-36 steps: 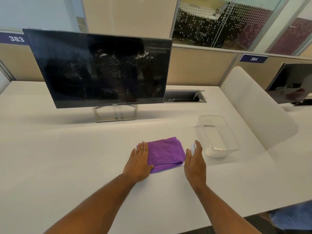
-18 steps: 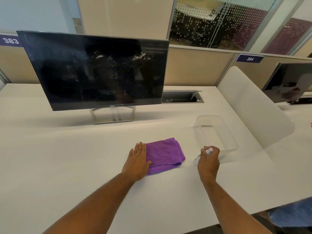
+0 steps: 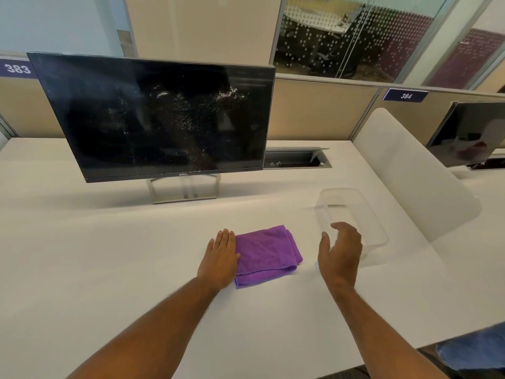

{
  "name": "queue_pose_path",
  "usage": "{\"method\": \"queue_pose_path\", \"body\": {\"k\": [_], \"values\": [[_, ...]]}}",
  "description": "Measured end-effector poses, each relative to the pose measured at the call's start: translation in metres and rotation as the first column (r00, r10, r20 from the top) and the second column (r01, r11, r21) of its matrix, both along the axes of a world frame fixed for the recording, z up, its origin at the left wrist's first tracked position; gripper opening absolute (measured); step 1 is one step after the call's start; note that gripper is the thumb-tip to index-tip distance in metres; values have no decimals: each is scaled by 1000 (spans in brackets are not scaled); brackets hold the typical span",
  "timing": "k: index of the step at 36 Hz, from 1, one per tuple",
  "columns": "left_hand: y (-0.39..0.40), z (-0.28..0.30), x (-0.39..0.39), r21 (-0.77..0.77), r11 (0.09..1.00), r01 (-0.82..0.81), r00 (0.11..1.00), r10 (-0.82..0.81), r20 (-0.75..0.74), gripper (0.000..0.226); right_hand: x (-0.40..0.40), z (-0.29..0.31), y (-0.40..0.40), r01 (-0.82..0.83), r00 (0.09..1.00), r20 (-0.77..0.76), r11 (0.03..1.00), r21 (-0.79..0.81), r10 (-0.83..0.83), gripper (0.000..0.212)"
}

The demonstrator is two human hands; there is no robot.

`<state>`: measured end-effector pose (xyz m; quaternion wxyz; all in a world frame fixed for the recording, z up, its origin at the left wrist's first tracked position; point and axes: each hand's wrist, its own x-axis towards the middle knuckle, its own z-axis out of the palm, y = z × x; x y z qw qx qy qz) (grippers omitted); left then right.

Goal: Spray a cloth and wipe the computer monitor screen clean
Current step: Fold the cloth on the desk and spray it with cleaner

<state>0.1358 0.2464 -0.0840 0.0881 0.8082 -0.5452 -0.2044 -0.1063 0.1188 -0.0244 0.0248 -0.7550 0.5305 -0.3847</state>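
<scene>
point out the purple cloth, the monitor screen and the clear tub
cloth (image 3: 266, 253): head view, middle of the folded top layer
monitor screen (image 3: 153, 119): head view, centre of the dark, speckled panel
tub (image 3: 378, 243): head view, near right rim

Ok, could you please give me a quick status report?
Left hand flat on folded purple cloth. Right hand open, empty. Black monitor unwiped, unobstructed.
</scene>
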Motion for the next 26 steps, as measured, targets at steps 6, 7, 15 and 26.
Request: {"method": "queue_pose_path", "body": {"k": [6, 7, 15, 26], "values": [[-2, 2, 0, 5, 1000, -10, 999, 10, -32, 74, 36, 3, 10, -206, 966, -99, 944, 259, 238, 30], [-2, 2, 0, -4, 1000, -13, 1000, 13, -23, 74, 42, -2, 11, -185, 961, -128, 914, 362, 245, 34], [-4, 3, 6, -47, 999, -27, 999, 25, -31, 85, 57, -29, 12, 92, 928, -322, 722, 686, 188, 55], [-7, 7, 12, -60, 995, -80, 994, 75, -79, 59, 62, -35, -2, 36, 995, -70, 430, 902, 64, 25]]}}
